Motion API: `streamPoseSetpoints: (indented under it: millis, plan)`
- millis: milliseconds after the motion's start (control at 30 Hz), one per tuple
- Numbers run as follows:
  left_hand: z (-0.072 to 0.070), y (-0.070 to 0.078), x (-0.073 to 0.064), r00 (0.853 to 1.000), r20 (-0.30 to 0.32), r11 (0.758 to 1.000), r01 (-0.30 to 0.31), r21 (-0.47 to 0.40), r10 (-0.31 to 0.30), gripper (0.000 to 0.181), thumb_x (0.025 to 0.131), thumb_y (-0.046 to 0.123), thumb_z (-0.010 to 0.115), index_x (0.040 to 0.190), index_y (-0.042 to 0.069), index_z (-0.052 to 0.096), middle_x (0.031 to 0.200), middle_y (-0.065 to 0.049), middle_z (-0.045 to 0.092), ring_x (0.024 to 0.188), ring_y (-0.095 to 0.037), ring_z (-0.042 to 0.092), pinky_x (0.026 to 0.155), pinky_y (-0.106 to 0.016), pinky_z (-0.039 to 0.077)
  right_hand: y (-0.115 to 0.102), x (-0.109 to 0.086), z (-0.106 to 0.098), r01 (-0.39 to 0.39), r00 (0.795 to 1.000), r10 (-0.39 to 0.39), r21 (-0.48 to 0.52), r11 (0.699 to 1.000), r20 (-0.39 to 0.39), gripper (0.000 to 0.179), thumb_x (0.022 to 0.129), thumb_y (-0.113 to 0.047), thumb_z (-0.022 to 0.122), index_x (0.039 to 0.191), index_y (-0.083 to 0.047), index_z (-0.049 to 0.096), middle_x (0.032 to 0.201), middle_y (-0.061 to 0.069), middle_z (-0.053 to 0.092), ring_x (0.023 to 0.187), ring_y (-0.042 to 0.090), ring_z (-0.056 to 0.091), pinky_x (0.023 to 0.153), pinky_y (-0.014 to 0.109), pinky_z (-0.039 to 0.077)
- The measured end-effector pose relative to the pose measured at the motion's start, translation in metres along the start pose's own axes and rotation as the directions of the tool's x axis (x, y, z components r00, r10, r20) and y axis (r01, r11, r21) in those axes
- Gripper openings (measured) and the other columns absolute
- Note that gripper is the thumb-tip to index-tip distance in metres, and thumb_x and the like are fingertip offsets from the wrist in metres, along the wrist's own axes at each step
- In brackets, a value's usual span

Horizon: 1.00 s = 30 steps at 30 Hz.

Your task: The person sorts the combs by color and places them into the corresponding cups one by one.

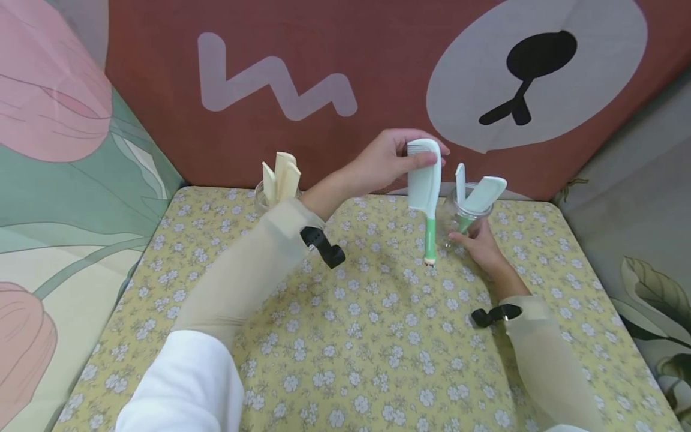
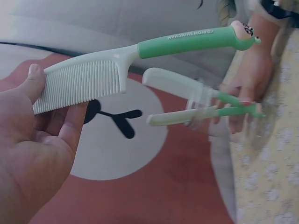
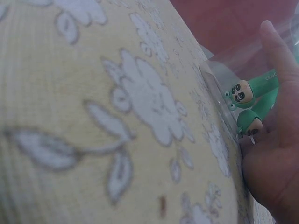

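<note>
My left hand (image 1: 385, 159) pinches a pale mint comb (image 1: 423, 186) by its toothed head, thumb on one side. The comb hangs upright, its green handle (image 2: 187, 43) with a small cartoon-figure end pointing down. To its right a clear glass jar (image 1: 450, 225) stands on the table and holds two similar combs (image 1: 484, 193), heads up and handles inside. My right hand (image 1: 483, 246) grips this jar low on its side. In the right wrist view, the cartoon-figure handle ends (image 3: 244, 93) rest near the jar's base.
Another clear jar (image 1: 261, 201) with several cream combs (image 1: 281, 177) stands at the back left, partly behind my left forearm. A yellow floral cloth (image 1: 335, 336) covers the table. A brown printed backdrop (image 1: 302, 36) rises at the far edge, with printed fabric at both sides.
</note>
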<state>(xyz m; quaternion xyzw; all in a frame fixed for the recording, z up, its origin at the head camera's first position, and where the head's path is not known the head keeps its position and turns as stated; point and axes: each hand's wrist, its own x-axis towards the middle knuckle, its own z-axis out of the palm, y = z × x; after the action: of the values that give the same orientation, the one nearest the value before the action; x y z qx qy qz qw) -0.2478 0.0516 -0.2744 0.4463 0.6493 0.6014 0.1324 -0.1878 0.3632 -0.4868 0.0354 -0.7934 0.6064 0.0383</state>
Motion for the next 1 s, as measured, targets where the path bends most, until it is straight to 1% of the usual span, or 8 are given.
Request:
streamPoseSetpoints:
  millis: [67,233,300,500,633,800,900,1000]
  plan:
    - [-0.004,0.005,0.005,1.000,-0.021,1.000,-0.003,0.017,0.004,0.027,0.103,0.012,0.063,0.126,0.000,0.068,0.121,-0.012,0.069,0.101,-0.020,0.063,0.089,-0.032,0.056,0.000,0.000,0.000,0.000,1.000,0.000,0.001,1.000,-0.003,0.089,0.095,0.003,0.068,0.161,-0.024,0.015,0.167,0.011,0.020,0.154,0.028,0.016,0.125,0.050,0.009]
    - [-0.013,0.014,0.019,0.994,-0.093,0.999,0.050,0.007,-0.049,0.029,0.103,0.014,0.062,0.129,0.001,0.067,0.118,-0.008,0.069,0.101,-0.021,0.063,0.088,-0.031,0.057,0.000,0.000,-0.001,0.007,1.000,-0.007,0.000,1.000,0.006,0.087,0.096,0.001,0.067,0.161,-0.024,0.014,0.167,0.012,0.021,0.154,0.030,0.018,0.124,0.053,0.010]
    - [-0.016,0.016,0.025,0.990,-0.125,0.997,0.071,-0.009,-0.071,0.029,0.103,0.013,0.062,0.129,0.001,0.067,0.118,-0.008,0.068,0.102,-0.021,0.063,0.088,-0.030,0.057,0.001,0.000,-0.001,0.017,1.000,-0.017,0.004,1.000,0.013,0.087,0.097,0.000,0.067,0.161,-0.024,0.014,0.167,0.012,0.019,0.154,0.030,0.016,0.124,0.053,0.009]
    - [-0.022,0.022,0.041,0.969,-0.233,0.997,0.082,-0.016,-0.083,0.029,0.102,0.012,0.064,0.129,0.003,0.067,0.118,-0.006,0.065,0.105,-0.019,0.062,0.088,-0.027,0.056,0.001,0.001,-0.002,0.010,1.000,-0.010,-0.002,1.000,0.023,0.090,0.096,0.003,0.066,0.162,-0.025,0.011,0.168,0.011,0.017,0.155,0.031,0.014,0.124,0.054,0.007]
    - [-0.024,0.029,0.049,0.941,-0.324,0.996,0.084,-0.042,-0.093,0.028,0.101,0.013,0.065,0.129,0.005,0.068,0.117,-0.005,0.065,0.103,-0.017,0.061,0.085,-0.028,0.057,-0.005,0.001,-0.002,-0.013,1.000,0.013,-0.011,1.000,0.025,0.090,0.096,0.003,0.066,0.162,-0.020,0.010,0.168,0.016,0.017,0.153,0.036,0.015,0.123,0.057,0.008]
    - [-0.019,0.034,0.062,0.895,-0.435,0.995,0.082,-0.049,-0.095,0.029,0.100,0.014,0.067,0.129,0.007,0.069,0.114,-0.003,0.065,0.098,-0.013,0.060,0.081,-0.025,0.056,-0.010,0.000,-0.001,-0.020,1.000,0.020,-0.002,1.000,0.021,0.089,0.096,0.005,0.066,0.162,-0.018,0.010,0.168,0.016,0.016,0.153,0.036,0.015,0.123,0.056,0.010]
    - [-0.014,0.034,0.071,0.870,-0.489,0.998,0.062,-0.023,-0.066,0.030,0.099,0.013,0.068,0.129,0.005,0.069,0.114,-0.004,0.066,0.098,-0.012,0.060,0.081,-0.021,0.054,-0.005,0.000,-0.002,-0.006,1.000,0.006,0.001,1.000,0.018,0.089,0.096,0.005,0.065,0.162,-0.021,0.011,0.168,0.013,0.018,0.153,0.033,0.017,0.124,0.054,0.011]
    - [-0.008,0.035,0.078,0.853,-0.521,0.999,0.047,0.016,-0.031,0.030,0.099,0.013,0.069,0.128,0.005,0.069,0.115,-0.005,0.066,0.099,-0.012,0.061,0.082,-0.018,0.053,-0.002,0.000,-0.002,0.010,1.000,-0.010,0.006,1.000,0.023,0.090,0.096,0.006,0.064,0.162,-0.022,0.011,0.168,0.014,0.018,0.153,0.034,0.018,0.124,0.054,0.012]
